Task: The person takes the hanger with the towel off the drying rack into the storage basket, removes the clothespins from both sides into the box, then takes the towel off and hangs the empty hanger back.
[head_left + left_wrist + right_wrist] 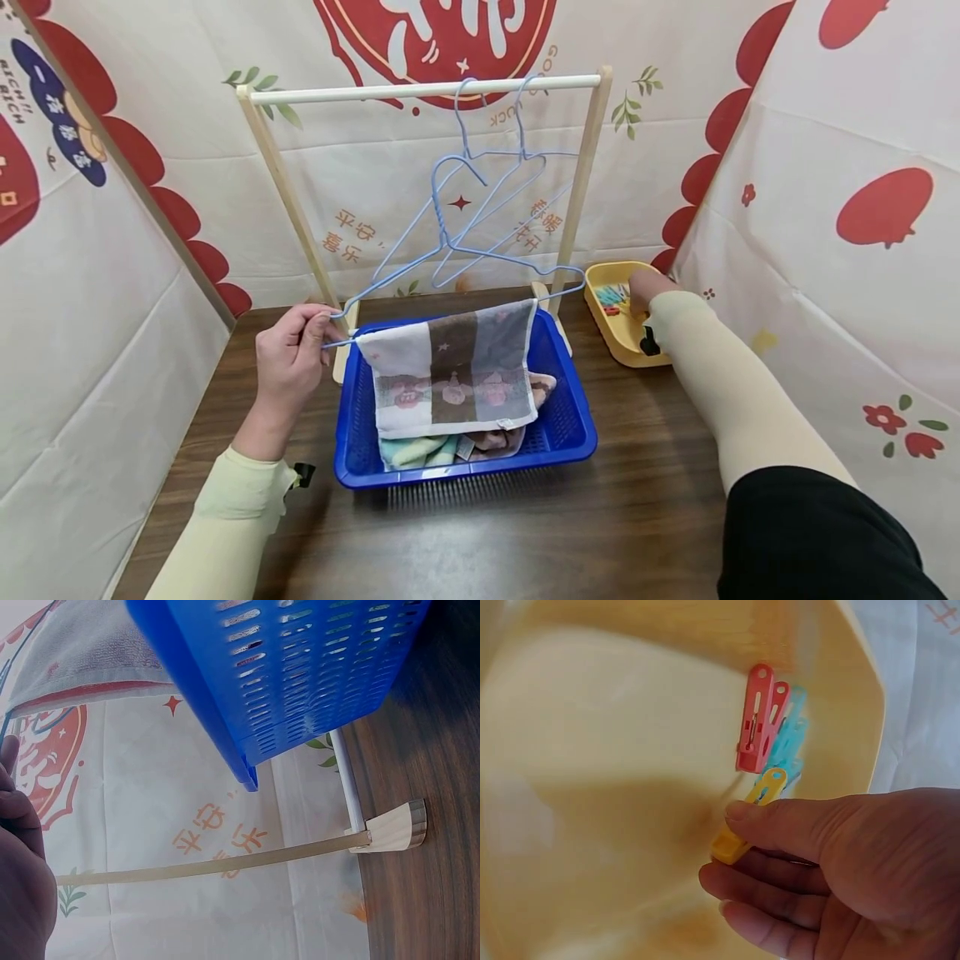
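Observation:
My left hand grips one end of a blue wire hanger and holds it up over the blue basket. A small towel with white, brown and grey bands hangs folded over the hanger's lower bar. In the right wrist view, my right hand pinches a yellow clothespin between thumb and fingers, inside the yellow tray. A red clothespin and several light blue clothespins lie beside it. In the head view the right fingers are hidden behind the wrist.
A wooden rack stands behind the basket, two more blue hangers on its white rail. Other folded cloths lie in the basket. Printed cloth walls enclose the wooden table at the back and sides.

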`<state>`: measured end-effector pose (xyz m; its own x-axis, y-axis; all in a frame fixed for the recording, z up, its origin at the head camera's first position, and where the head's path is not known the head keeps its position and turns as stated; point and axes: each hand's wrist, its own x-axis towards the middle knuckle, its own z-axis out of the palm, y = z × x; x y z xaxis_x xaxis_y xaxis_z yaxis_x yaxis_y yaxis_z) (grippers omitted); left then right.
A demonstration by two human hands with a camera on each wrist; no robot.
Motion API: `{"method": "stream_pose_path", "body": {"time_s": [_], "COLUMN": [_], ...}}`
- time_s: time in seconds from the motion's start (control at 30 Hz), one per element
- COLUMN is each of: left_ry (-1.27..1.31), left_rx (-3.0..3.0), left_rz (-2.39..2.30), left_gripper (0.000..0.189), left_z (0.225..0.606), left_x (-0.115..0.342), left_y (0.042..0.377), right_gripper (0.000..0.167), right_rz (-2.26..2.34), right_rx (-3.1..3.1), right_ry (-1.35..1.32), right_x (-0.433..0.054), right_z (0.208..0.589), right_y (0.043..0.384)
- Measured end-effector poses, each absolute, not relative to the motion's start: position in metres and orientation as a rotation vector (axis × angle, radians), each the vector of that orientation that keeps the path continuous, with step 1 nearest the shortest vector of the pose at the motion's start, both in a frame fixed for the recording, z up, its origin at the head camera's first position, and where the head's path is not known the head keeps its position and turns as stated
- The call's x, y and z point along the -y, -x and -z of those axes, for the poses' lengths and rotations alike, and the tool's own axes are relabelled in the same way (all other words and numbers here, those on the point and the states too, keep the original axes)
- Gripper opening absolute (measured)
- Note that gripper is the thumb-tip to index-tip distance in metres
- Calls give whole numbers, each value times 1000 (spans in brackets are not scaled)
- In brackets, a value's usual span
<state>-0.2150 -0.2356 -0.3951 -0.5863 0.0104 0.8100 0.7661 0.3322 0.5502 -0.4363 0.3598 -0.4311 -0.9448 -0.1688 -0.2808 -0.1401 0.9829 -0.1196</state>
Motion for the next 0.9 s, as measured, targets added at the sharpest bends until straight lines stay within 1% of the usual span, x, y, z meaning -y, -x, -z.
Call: {"method": "stream_pose_path", "body": {"time_s": [0.2,0.33,0.53,0.9], "left_ry": [686,683,681,677], "left_rx": [1867,1869,1866,1868], "left_rz": [1327,1334,1330,1323], "left_gripper": [13,14,14,14], "left_z": [395,395,395,396], "left_x": [235,234,234,234], "left_y": [215,216,217,217], "right_gripper": [13,11,6,9], "right_rz": [167,177,173,203], "right_rx": [-2814,-2806,-2788,-2752], "right_ry": [212,184,179,159], "right_x": [-366,-370,-371,-367], "right_z": [442,447,447,449], "right_y": [445,447,447,450]}}
